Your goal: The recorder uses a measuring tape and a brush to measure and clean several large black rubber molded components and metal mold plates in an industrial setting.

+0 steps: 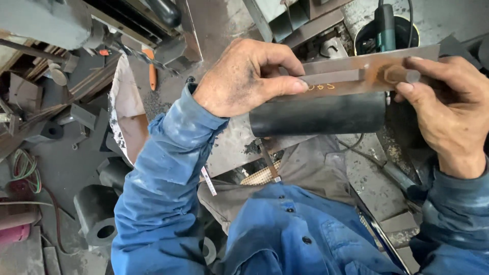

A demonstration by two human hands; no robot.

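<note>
I found the left hand point(244, 76) pinching a short grey bar point(333, 76) between thumb and fingertips, holding it flat against a long rusty strip point(356, 71) that ran left to right across the upper middle of the scene. The right hand point(448, 112) was closed around the strip's right end, its thumb and fingers gripping near a short round stub point(402, 75) that stuck out there. The strip lay along the top of a black roller point(318, 114), touching it as far as I could tell.

Yellow chalk marks point(320, 87) showed on the strip just below the bar, so I judged marking-out as done. The bar appeared only held in place by hand; I saw no clamp, weld or fastener on it, and judged fixing as outstanding. Whether the stub was already joined to the strip I could not tell.

A drill bit point(145, 56) hung at the far left, well apart from both hands. A green power tool point(385, 25) stood in a black bucket point(362, 40) beyond the strip.
</note>
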